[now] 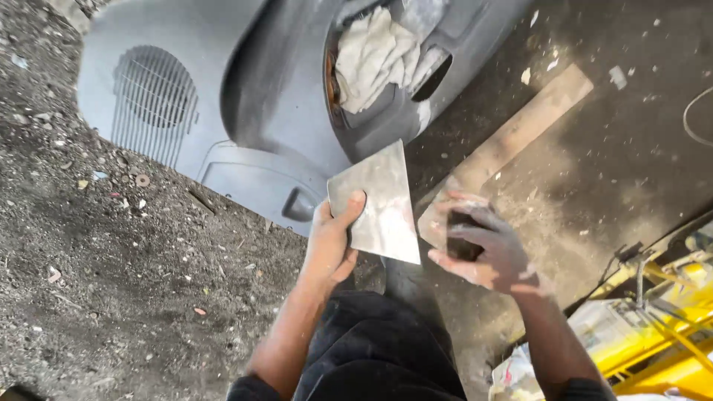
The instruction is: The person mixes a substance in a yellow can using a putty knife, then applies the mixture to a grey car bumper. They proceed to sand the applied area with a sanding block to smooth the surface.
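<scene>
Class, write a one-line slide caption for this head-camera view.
Left hand holds a flat metal sheet, right hand grips a dark block, above a grey car door panel.

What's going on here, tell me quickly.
A person crouches over dirt ground beside a grey car door panel with a white rag stuffed in its pocket. The left hand holds a flat metal plate by its edge, thumb on its face. The right hand, dusty, grips a small dark block just beside the plate. A wooden board lies behind.
</scene>
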